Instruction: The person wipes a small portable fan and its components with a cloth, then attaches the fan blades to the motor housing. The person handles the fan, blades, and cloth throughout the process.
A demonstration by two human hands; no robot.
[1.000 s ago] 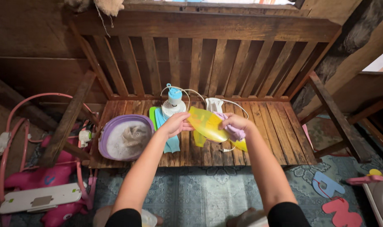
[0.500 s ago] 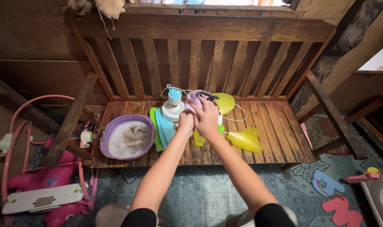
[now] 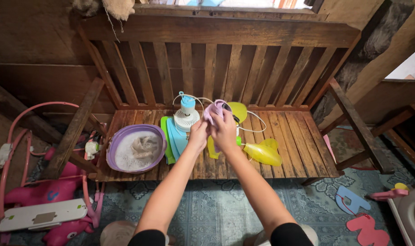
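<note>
1. both hands were up together over the middle of the wooden bench (image 3: pixel 289 136), pressed side by side.
2. the right hand (image 3: pixel 224 130) was clenched around a lilac cloth (image 3: pixel 213 110), which bunched out just above its fingers.
3. the left hand (image 3: pixel 198 133) sat touching the right one, fingers curled in; whether it also gripped the cloth could not be told from where i stood.
4. a yellow blade (image 3: pixel 239 110) showed just past the right fingers, behind the cloth, apparently being held up against it, though the grip on it was hidden.
5. below and to the right of the right fingers lay another yellow blade (image 3: pixel 263 152) flat on the slats, well clear of the hand.
6. just left of the left fingers stood a small white fan (image 3: pixel 186 117) with a blue top, its white cord looping behind the hands.
7. beside the fan, under the left wrist, lay blue and green blades (image 3: pixel 173 139), overlapped on the bench.
8. further left of the left fingers sat a purple basin (image 3: pixel 118 143) of soapy water with a rag in it.
9. a pink toy (image 3: pixel 57 196) lay on the floor beyond the basin.
</note>
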